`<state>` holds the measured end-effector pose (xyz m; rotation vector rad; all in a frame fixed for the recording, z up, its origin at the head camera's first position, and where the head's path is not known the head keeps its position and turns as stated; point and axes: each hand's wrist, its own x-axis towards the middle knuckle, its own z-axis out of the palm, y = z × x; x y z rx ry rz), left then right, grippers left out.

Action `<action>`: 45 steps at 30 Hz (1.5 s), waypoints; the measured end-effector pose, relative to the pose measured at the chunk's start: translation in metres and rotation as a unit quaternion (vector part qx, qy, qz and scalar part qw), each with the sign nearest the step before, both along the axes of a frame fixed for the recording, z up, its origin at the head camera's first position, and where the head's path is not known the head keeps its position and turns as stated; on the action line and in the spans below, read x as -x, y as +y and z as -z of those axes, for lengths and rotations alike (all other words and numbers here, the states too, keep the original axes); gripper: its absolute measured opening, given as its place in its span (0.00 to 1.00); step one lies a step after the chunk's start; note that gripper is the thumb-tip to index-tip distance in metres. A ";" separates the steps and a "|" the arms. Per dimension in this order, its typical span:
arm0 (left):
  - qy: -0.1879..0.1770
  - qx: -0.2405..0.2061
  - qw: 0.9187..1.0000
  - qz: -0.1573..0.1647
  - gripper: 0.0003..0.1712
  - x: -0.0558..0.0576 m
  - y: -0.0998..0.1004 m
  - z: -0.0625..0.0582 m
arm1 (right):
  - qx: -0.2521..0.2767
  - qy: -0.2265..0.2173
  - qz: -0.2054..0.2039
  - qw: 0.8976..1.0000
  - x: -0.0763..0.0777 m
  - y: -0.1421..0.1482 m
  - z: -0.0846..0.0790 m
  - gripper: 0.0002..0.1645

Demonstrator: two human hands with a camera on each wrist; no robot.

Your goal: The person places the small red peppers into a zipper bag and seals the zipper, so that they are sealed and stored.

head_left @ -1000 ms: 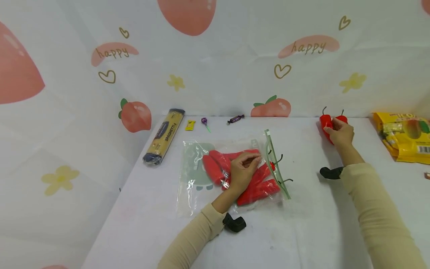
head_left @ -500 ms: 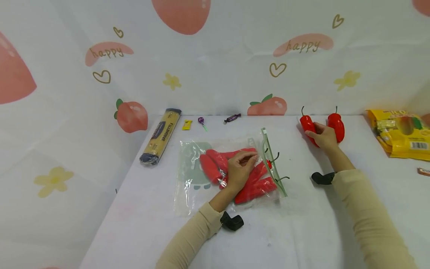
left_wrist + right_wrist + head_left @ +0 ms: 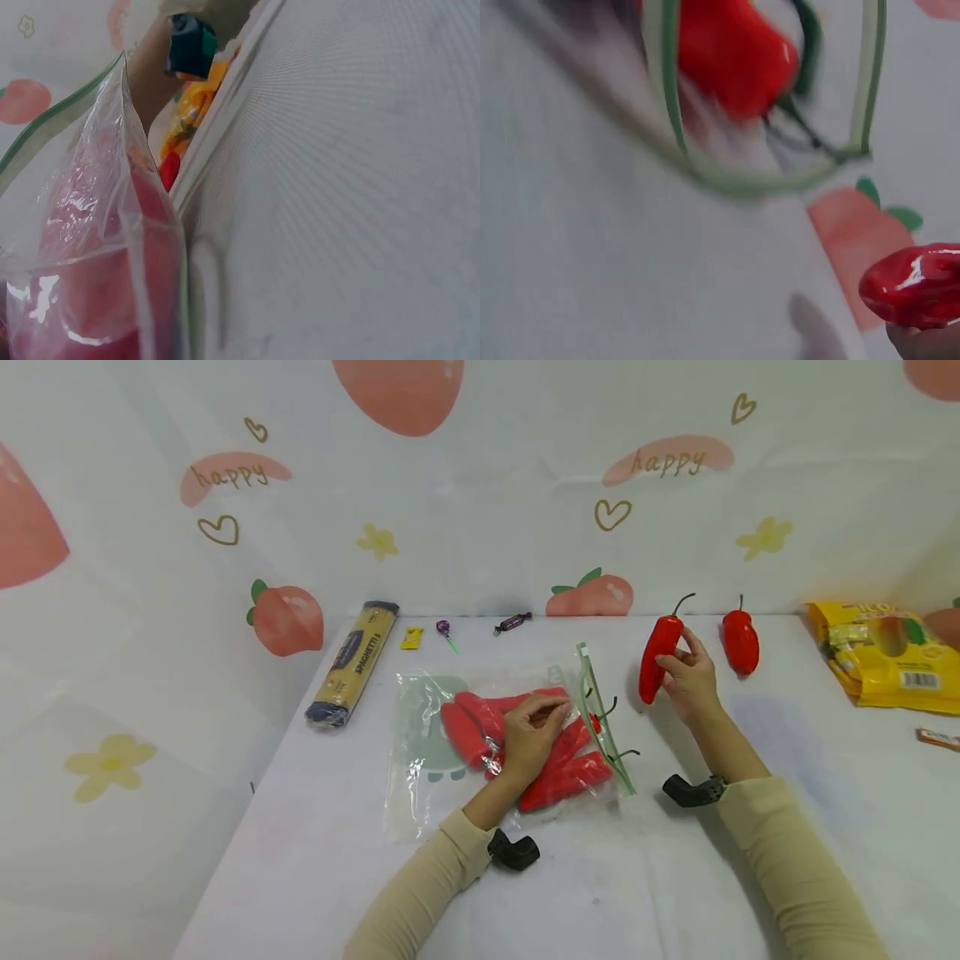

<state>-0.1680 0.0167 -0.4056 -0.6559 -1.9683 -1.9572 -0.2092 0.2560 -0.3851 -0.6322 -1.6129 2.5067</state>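
In the head view my right hand (image 3: 690, 681) holds a red chili pepper (image 3: 660, 658) upright by its side, dark stem up, just right of the zip bag. The right wrist view shows that pepper's glossy tip (image 3: 911, 289) at its right edge, a fingertip below it. My left hand (image 3: 531, 735) lies over the clear zip bag (image 3: 420, 777) and pinches its upper film near the green zip (image 3: 600, 718). Several red chili peppers (image 3: 573, 781) lie inside, some stems poking through the mouth. The left wrist view shows the bag (image 3: 97, 247) close up, its mouth raised.
Another red chili pepper (image 3: 741, 643) lies at the back right, beside a yellow mango-print packet (image 3: 892, 656). A small wrapped bar (image 3: 937, 740) is at the right edge. Along the back left are a spaghetti pack (image 3: 352, 664), a yellow sweet (image 3: 412, 638), a lollipop (image 3: 444, 631) and a purple-wrapped candy (image 3: 513, 624).
My right hand has picked up one of the two chili peppers from the back right and brought it left toward the bag's mouth. My left hand stays on the bag.
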 end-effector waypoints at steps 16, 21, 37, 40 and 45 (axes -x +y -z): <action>0.008 -0.018 1.000 0.009 0.09 0.002 0.000 0.000 | 0.023 0.090 -0.023 0.995 -0.007 -0.051 0.022 0.33; -0.005 -0.022 1.000 0.013 0.09 0.001 0.000 0.001 | 0.003 0.086 0.017 0.996 -0.007 -0.045 0.030 0.22; 0.023 -0.031 0.999 0.017 0.09 0.002 -0.001 -0.004 | -0.241 0.093 -0.081 0.963 -0.011 -0.065 0.044 0.25; 0.017 -0.041 0.999 0.023 0.09 0.002 0.000 -0.003 | -0.253 0.115 -0.059 0.959 -0.011 -0.063 0.044 0.26; 0.000 -0.040 0.999 0.019 0.10 0.002 0.000 0.001 | -0.177 0.145 0.034 0.973 -0.003 -0.042 0.041 0.27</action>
